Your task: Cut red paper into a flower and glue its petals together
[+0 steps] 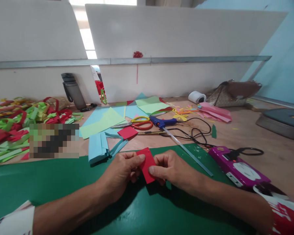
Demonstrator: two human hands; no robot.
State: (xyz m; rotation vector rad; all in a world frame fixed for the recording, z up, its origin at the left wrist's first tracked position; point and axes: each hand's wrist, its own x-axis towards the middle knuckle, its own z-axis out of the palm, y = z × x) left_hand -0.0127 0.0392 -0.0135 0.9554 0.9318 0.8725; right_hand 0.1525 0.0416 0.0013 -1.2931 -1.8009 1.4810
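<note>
A small red paper piece [147, 164] is held up between my two hands over the green mat [93, 192]. My left hand [123, 171] pinches its left edge, thumb on the face. On its right side, the thumb and fingers of my right hand [170, 168] grip it, thumb near the lower part. Just beyond lies another red square [127, 133], beside folded light blue paper [97, 148]. Scissors [142, 123] with yellow and red handles rest next to a blue glue gun [163, 122], whose long clear glue stick [188, 152] reaches onto the mat.
A purple power strip [240, 168] with black cables sits at the right. Green and red paper strips [12, 130] pile up at the left, near a grey bottle [73, 91]. A handbag [235, 93], white spool [197, 97] and blue-grey case [281, 122] stand farther back.
</note>
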